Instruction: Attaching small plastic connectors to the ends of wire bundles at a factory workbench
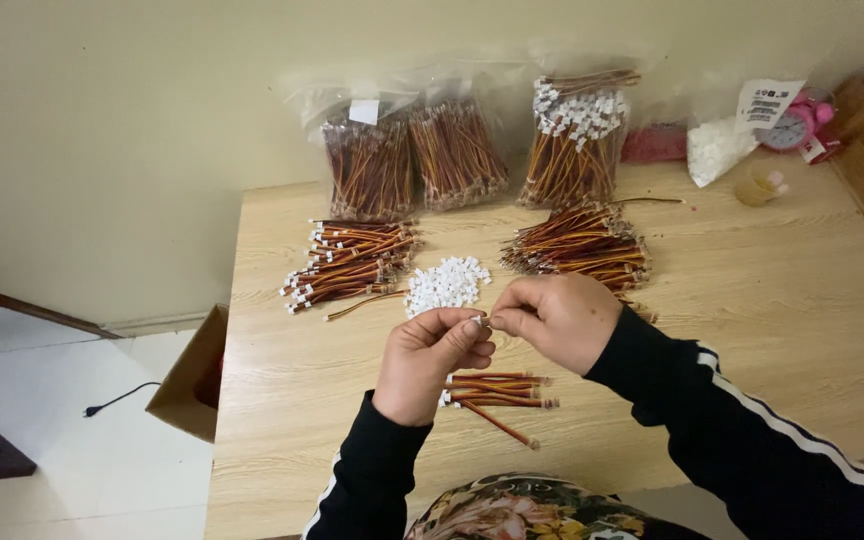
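Both hands raised over table [772,300]: left hand [432,355], right hand [557,318], fingers pinching small connector [479,320].

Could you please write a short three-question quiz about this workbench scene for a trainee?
1. True or false: both hands, the left hand and the right hand, meet above the table, pinching something small between the fingertips.
2. Which lies just beyond the hands? A) a pile of white connectors B) a pair of scissors C) a roll of tape
3. Fill in: the small bundle of wires lies on the table directly below the ____ hand.

Key: 1 true; 2 A; 3 left.
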